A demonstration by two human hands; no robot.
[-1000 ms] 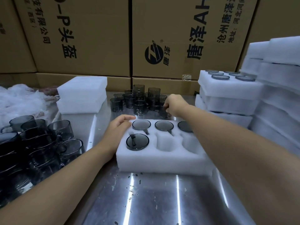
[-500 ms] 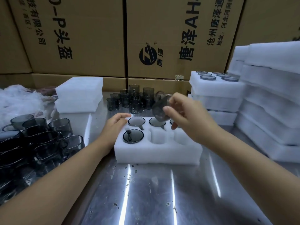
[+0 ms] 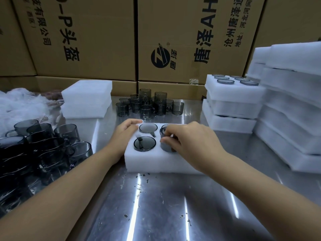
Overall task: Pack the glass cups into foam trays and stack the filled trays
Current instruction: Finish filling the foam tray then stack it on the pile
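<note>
Cardboard boxes (image 3: pixel 83 37) wall the rear. The steel surface (image 3: pixel 156 206) carries stacked filled trays (image 3: pixel 232 94) at right, loose cups (image 3: pixel 147 105) at the back and a foam tray (image 3: pixel 156 162) at centre. Left hand (image 3: pixel 125 134): grip apart, fingers resting on the tray's far-left corner. Right hand (image 3: pixel 192 143): grip clamped on a dark glass cup (image 3: pixel 165 147) at the front-middle pocket; depth of seating cannot be told.

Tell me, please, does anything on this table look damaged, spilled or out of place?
Nothing looks broken or spilled. Small dark specks litter the steel table before the foam tray. The cup that the right hand pinches is not yet seated.
</note>
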